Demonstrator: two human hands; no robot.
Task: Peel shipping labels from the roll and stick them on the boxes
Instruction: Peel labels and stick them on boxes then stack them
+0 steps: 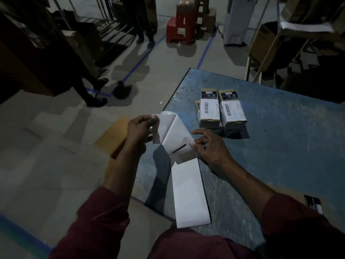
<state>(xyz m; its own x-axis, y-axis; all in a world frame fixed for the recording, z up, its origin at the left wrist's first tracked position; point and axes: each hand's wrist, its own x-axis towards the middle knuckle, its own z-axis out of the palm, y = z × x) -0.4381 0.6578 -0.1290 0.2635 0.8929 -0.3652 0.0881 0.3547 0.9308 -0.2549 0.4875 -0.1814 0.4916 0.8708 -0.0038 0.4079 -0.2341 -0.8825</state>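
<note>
Pinching a white paper label (156,128) in the left hand (139,128), the person's right hand (209,146) pinches the long white backing strip (188,186) (draped over the blue bench (280,156)) near two labelled cardboard boxes (222,111).

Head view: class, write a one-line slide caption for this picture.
Left hand and right hand peel a label from the strip over a blue table beside labelled boxes.

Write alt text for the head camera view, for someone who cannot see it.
A person's left hand and right hand pinch a white label strip over a blue table. Two labelled boxes stand just beyond.
</note>
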